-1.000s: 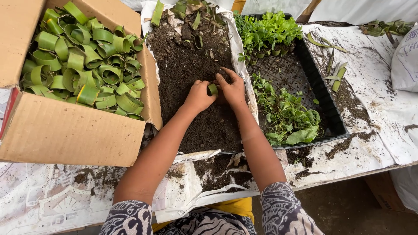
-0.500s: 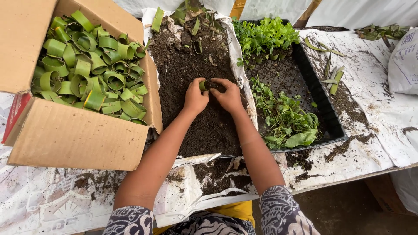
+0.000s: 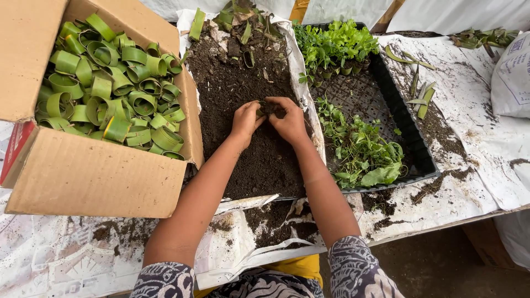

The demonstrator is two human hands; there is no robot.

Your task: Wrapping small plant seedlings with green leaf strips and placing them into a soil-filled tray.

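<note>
Both hands meet over the dark soil (image 3: 248,160): the left hand (image 3: 245,118) and right hand (image 3: 288,120) are cupped together, fingers curled around a small leaf cup (image 3: 264,108) packed with soil, held just above the heap in the middle. Left of it, a cardboard box (image 3: 94,176) holds many green rolled leaf rings (image 3: 110,94). Right of the soil, a black tray (image 3: 408,132) holds loose seedlings (image 3: 361,154) near and potted seedlings (image 3: 339,47) at its far end.
</note>
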